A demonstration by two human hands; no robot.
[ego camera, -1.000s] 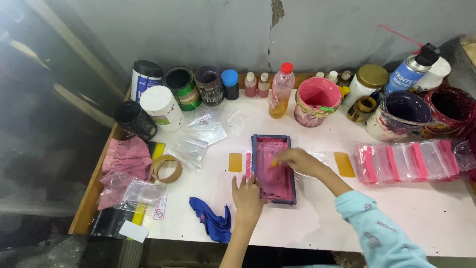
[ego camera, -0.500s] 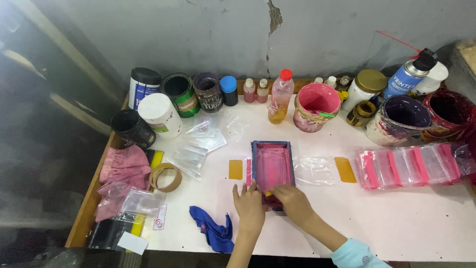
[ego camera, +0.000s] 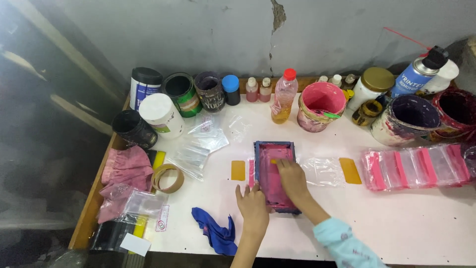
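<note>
i see my right hand (ego camera: 292, 179) lying flat on the pink mesh of the small blue-framed screen (ego camera: 274, 174), fingers (ego camera: 282, 166) stretched toward its far end and pressing down, gripping nothing. a small orange bit shows just under the fingertips; i cannot tell what it is. my left hand (ego camera: 254, 208) rests open at the near left corner of the frame, palm down, steadying it rather than clasping it. the screen sits in the middle of the white bench (ego camera: 396, 223), between two orange cards (ego camera: 238, 170) that lie on either side, with a clear plastic pouch (ego camera: 322, 171) touching its right edge.

what worries me is the frame sliding. with only an open palm bracing one corner, a hard push from the right hand could shift the screen and smear the pink ink on whatever is beneath it. the ink looks wet on the mesh, so my fingers could pick it up and mark the pouch or the row of pink-striped pouches (ego camera: 416, 167) further right. the light blue sleeve (ego camera: 342, 243) hangs close to the near end of the frame and may drag through it. the blue cloth (ego camera: 215, 231) lies near my left wrist, and the open pink bucket (ego camera: 320, 105) and oil bottle (ego camera: 284, 97) stand behind, within range of a careless reach.
</note>
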